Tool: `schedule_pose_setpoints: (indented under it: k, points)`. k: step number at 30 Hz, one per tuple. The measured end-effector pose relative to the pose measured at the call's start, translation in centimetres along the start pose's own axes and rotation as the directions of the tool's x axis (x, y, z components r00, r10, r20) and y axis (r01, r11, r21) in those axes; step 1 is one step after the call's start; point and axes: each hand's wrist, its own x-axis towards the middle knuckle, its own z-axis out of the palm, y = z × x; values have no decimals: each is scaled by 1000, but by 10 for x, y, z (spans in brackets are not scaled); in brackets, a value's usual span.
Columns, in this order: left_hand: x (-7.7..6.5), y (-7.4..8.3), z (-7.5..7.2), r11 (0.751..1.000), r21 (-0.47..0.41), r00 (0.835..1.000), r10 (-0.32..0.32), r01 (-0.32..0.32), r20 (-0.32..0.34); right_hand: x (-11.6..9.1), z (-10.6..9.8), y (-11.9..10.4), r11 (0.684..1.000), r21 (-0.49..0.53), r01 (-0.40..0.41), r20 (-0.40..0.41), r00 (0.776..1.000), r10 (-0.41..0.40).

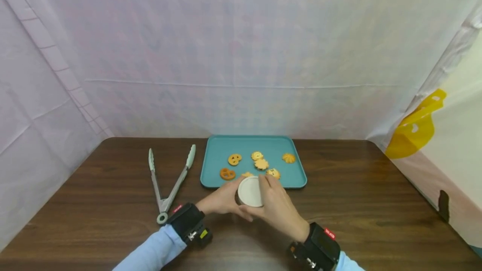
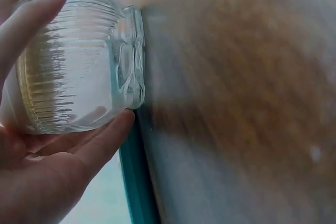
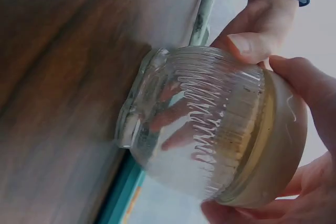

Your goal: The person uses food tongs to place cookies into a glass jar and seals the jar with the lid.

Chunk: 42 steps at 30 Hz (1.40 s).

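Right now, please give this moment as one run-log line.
left hand: holds glass jar | right hand: grips pale lid | lid: on jar | snacks: on teal tray | tongs: on table, left of tray

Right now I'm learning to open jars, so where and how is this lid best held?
Probably the lid by its round outer rim, from above with the right hand: its flat top faces up, while the left hand holds the ribbed glass jar below.
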Motion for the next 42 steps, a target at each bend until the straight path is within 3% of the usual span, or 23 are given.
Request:
schedule_pose_setpoints:
  k: [13, 26, 32, 37, 42]
  points:
    - [3, 0, 0, 999, 52, 1000, -15, 15, 4, 3, 0, 17, 994, 87, 70, 26, 997, -73]
    - [2, 0, 1, 998, 62, 1000, -11, 11, 8, 5, -4, 36, 930, 367, 22, 218, 970, -109]
    - [1, 1, 1, 999, 42, 1000, -5, 5, -1, 1, -1, 23, 959, 281, -13, 200, 979, -46]
    - [1, 1, 3, 1000, 9, 1000, 18, -18, -6, -4, 2, 10, 989, 141, -34, 103, 995, 19]
    - [0, 0, 5, 1000, 7, 1000, 12, -12, -21, -4, 2, 7, 997, 78, -18, 51, 999, 14]
